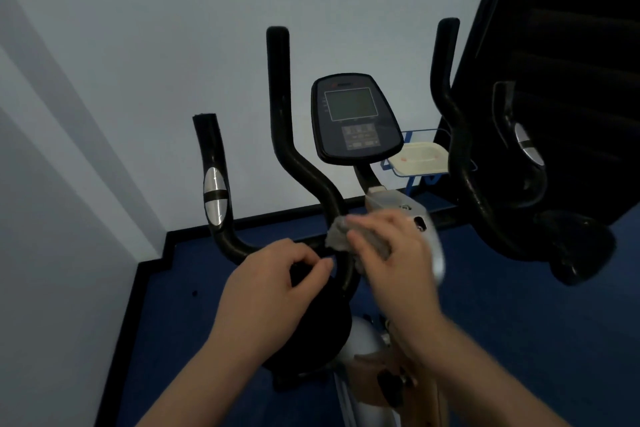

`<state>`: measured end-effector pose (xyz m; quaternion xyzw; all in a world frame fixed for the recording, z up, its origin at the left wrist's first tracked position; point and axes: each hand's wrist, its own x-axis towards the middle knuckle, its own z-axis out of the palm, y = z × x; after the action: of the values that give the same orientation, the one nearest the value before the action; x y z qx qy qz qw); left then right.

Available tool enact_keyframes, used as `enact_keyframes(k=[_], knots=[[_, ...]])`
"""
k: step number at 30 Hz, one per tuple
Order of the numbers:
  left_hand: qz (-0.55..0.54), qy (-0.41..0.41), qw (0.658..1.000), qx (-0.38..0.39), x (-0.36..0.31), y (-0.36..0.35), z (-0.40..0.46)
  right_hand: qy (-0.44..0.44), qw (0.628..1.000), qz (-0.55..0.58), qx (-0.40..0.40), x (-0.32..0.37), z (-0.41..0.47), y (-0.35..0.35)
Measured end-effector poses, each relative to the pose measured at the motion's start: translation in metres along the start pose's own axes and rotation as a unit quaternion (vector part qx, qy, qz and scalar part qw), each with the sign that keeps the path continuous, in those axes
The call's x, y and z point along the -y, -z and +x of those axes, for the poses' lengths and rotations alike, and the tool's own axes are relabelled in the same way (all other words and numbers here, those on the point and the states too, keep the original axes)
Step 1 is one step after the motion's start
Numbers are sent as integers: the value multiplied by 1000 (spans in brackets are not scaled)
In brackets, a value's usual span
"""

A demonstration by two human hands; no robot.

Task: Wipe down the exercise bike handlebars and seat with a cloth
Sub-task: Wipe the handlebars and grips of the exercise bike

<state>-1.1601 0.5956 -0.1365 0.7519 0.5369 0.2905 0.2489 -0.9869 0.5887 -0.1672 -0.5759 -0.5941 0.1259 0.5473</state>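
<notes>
- The right hand (391, 253) holds a grey cloth (346, 236), fingers curled over it, pressing it onto the inner left handlebar (277, 97) just where that black bar bends down toward the bike's centre post; the hand is motion-blurred.
- The left hand (273, 284) sits just beside it, fingers curled with thumb and forefinger close together over the dark base of the bars; whether it actually pinches anything I cannot tell.
- The outer left handlebar (211, 156) rises near the left hand and carries a silver pulse sensor (215, 196) on its grip.
- Above the cloth, the console (355, 118) stands tilted on its stem, screen dark, with a button pad under it.
- The right handlebars (450, 104) curve up at the far side, well apart from both hands, with another silver sensor (528, 146) on the outer one.
- Behind the console, a blue wire rack (414, 172) holds a pale tray (420, 158) against the wall (156, 45).
- Blue floor (519, 305) lies below, with the bike's silver frame (360, 340) between the forearms.
- The seat is out of view.
</notes>
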Motion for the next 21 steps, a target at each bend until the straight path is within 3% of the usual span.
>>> enact_keyframes(k=[4, 6, 10, 14, 17, 21], knots=[[-10, 34, 999, -17, 1, -1, 0, 2, 1000, 20, 14, -9, -66, 7], [-16, 49, 999, -19, 2, -2, 1, 20, 999, 2, 34, -10, -58, 15], [0, 65, 997, -32, 1, -3, 1, 10, 1000, 2, -10, -4, -11, 5], [-10, 69, 997, -29, 1, -2, 0, 9, 1000, 14, -19, -2, -44, -6], [6, 60, 998, -29, 1, -1, 0, 17, 999, 29, 9, 0, -67, 7], [13, 59, 998, -24, -1, -1, 1, 24, 999, -2, 39, 2, -12, 9]])
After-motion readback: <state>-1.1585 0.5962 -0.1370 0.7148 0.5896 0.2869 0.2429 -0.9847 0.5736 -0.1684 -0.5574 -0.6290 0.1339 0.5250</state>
